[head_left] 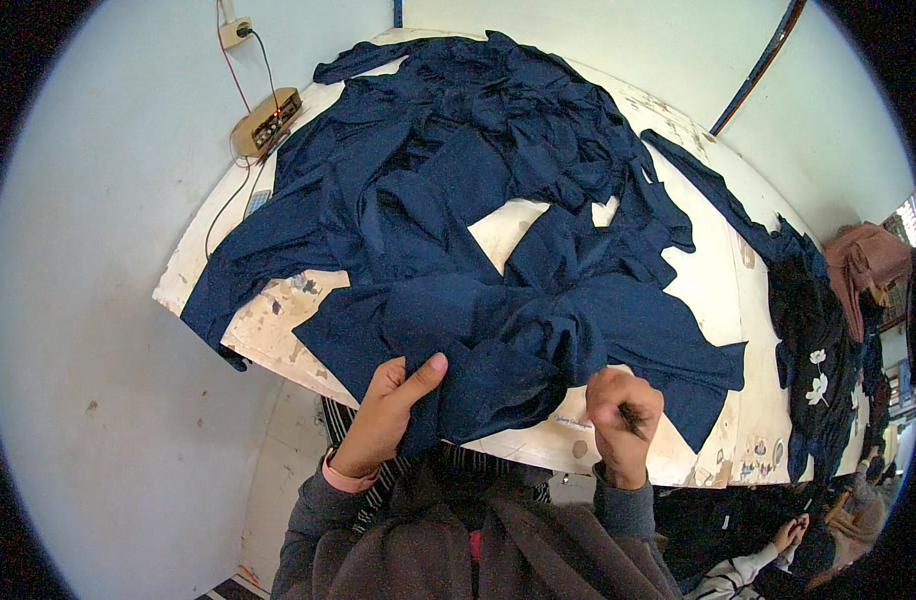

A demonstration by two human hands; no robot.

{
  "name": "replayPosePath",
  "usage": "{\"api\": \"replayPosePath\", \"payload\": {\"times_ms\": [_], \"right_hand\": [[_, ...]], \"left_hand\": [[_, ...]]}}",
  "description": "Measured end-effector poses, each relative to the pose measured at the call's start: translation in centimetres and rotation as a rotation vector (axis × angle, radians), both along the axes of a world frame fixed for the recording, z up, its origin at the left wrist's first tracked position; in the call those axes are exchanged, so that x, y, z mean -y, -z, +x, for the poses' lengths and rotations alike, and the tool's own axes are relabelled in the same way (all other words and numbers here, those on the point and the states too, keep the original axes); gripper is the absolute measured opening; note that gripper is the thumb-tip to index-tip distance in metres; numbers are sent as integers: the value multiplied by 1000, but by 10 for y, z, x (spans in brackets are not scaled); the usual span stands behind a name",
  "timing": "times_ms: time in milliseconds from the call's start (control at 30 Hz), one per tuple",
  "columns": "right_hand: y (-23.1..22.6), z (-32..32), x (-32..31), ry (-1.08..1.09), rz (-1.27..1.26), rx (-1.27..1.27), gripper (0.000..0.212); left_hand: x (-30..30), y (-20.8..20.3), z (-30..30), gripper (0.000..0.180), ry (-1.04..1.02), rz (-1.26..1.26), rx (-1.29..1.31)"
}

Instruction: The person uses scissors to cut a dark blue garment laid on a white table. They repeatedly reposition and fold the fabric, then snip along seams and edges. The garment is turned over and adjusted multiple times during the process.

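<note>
A dark navy garment lies spread and rumpled across the near edge of the pale table. My left hand grips its near left edge, thumb on top and fingers under the cloth. At the garment's near right side my right hand is curled into a fist beside the fabric. Something dark shows between its fingers, too small to name. Behind the near garment, a large heap of navy garments with loose sleeves covers much of the table.
A brown electrical box with cables sits at the table's left edge, below a wall socket. Black clothing with white flowers hangs over the right side. A brown cloth lies beyond. Another person's hands show at lower right.
</note>
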State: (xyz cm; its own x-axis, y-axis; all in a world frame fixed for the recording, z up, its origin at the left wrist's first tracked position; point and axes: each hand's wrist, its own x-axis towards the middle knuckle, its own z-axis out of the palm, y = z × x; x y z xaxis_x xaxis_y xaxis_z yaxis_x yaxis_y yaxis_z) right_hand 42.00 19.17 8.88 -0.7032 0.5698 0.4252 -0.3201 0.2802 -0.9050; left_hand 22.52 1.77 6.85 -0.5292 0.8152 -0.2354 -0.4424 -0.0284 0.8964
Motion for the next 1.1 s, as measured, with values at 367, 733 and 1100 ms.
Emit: {"api": "replayPosePath", "payload": {"times_ms": [367, 733, 1100], "right_hand": [[13, -48, 23, 153, 223, 194, 21], [5, -35, 29, 363, 78, 54, 32], [18, -26, 48, 334, 223, 280, 25]], "left_hand": [[-3, 8, 10, 32, 53, 59, 24], [-10, 2, 24, 32, -155, 22, 213], [-11, 0, 28, 30, -156, 31, 171]]}}
